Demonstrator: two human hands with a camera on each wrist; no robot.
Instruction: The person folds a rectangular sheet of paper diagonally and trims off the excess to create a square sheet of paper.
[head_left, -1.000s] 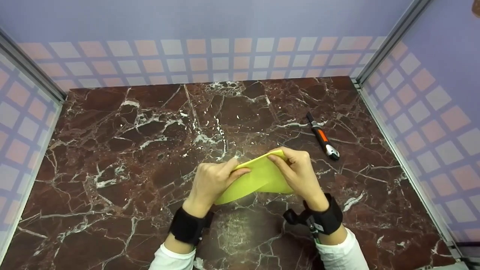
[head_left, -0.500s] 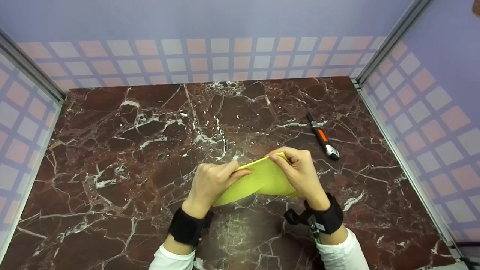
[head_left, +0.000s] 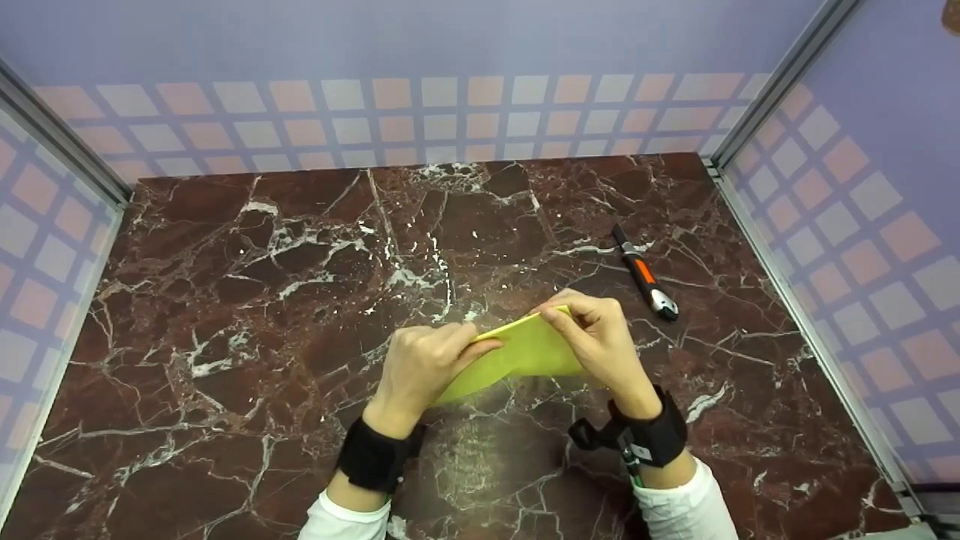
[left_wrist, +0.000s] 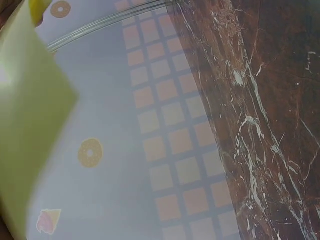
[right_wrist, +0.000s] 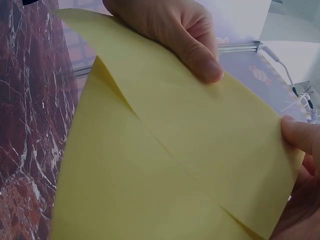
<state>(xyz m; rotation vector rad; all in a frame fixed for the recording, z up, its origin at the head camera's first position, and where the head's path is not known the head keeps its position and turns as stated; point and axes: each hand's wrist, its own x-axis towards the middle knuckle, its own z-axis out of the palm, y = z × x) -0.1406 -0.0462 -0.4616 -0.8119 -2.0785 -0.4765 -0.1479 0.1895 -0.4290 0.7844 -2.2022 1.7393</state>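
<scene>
Fingers (head_left: 455, 335) of the left hand (head_left: 420, 364) and right hand (head_left: 600, 341) are pinching a folded yellow paper sheet (head_left: 529, 347) along its upper edge; uneven pulling would be risking a skewed fold.

White sleeves on both arms, fabric a bit wrinkly: left sleeve (head_left: 349, 519) down around 7 o'clock, right sleeve (head_left: 686, 506) between 4 and 5. Both stop short of the chunky black straps: left wristband (head_left: 367, 456) and right wristband (head_left: 664, 431). The left one's got a dark lump at its 2 o'clock and a tiny pale dot (head_left: 400, 478) near 4. Right one's busier tbh: black knobby bit (head_left: 589, 433) poking out at 9, little white label (head_left: 642, 451) at 7, plus a green sliver (head_left: 636, 478) below that. Hands are bare.
</scene>
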